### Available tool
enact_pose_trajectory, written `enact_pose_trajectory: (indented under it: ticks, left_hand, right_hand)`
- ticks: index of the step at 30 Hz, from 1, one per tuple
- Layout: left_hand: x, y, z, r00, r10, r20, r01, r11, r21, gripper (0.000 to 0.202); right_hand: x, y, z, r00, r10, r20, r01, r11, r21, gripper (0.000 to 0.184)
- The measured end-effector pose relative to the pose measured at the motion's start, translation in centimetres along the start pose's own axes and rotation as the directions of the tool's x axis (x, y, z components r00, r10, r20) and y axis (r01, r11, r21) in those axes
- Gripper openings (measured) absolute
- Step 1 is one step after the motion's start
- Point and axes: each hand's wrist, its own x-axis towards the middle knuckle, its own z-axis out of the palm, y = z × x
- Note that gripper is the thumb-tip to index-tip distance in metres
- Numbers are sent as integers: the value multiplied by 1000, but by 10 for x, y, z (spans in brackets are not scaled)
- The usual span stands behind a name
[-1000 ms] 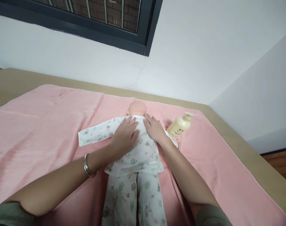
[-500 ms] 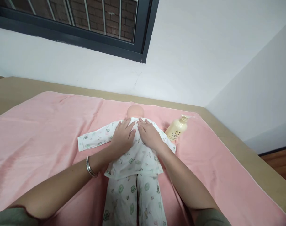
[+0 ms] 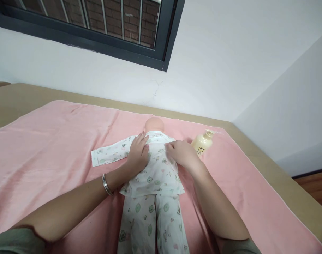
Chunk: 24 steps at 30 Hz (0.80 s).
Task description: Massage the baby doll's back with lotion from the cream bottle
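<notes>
A baby doll [image 3: 154, 124] in a white printed shirt [image 3: 161, 165] and matching trousers [image 3: 147, 218] lies stretched out, its bald head toward the wall and no face showing. My left hand [image 3: 138, 151] rests flat on the left upper part of the shirt, fingers extended near the collar. On the other side, my right hand [image 3: 183, 152] is curled, thumb and fingers closed on the shirt cloth near the shoulder. It covers the right sleeve. Just beyond that hand is a pale yellow pump bottle [image 3: 203, 143], its lower part hidden.
Under the doll a pink blanket [image 3: 57, 151] with soft wrinkles covers most of a tan table [image 3: 258, 155]. A white wall [image 3: 203, 70] with a dark-framed window [image 3: 161, 53] rises behind, and another wall stands at the right.
My right hand has shifted right from the doll's upper back to the shirt's right shoulder, its fingers going from flat to curled on the cloth. My left hand stays flat.
</notes>
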Motion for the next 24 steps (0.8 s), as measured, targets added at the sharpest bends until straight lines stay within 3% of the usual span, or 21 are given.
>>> enact_pose_trajectory:
  ticks: [12, 16, 20, 22, 24]
  left_hand:
    - [1, 2, -5, 1000, 3, 4, -3, 998, -66, 44]
    - [0, 3, -5, 999, 42, 11, -42, 999, -25, 49]
    - [-1, 4, -6, 998, 53, 34, -52, 998, -29, 60]
    - [-2, 4, -7, 998, 39, 39, -35, 995, -89, 63]
    - [-4, 3, -8, 1000, -2, 4, 2, 978, -208, 60]
  right_hand:
    - [-7, 19, -21, 992, 67, -105, -58, 995, 83, 41]
    - [-9, 12, -13, 955, -37, -294, 102, 973, 208, 38]
    - [-3, -3, 14, 841, -155, -519, 305, 927, 217, 54]
    - [5, -8, 31, 831, -262, -491, 386, 907, 169, 56]
    - [14, -10, 47, 857, -364, -364, 436, 890, 137, 54]
